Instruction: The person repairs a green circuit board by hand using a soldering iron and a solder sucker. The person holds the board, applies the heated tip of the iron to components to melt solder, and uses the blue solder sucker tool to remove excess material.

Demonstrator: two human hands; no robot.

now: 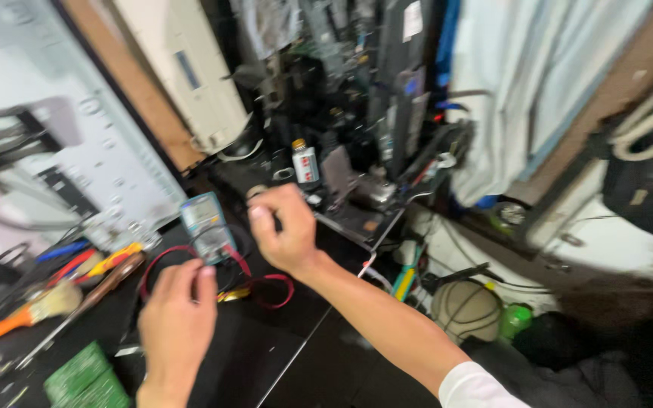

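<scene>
A grey-blue handheld multimeter (205, 224) lies on the dark workbench (289, 355) with red and black test leads (266, 283) looped around it. My left hand (177, 321) hovers just below the meter, fingers curled near the red lead. My right hand (281, 227) is raised right of the meter, thumb and fingers pinched together; motion blur hides whether it holds a lead. The arm wears a white sleeve.
A brush with an orange handle (17, 313), coloured screwdrivers (88, 261) and a green circuit board (85, 378) lie at the left. A small bottle (305, 162) stands behind. A large white panel (77, 143) leans at the left. A ball (466, 310) sits below the bench.
</scene>
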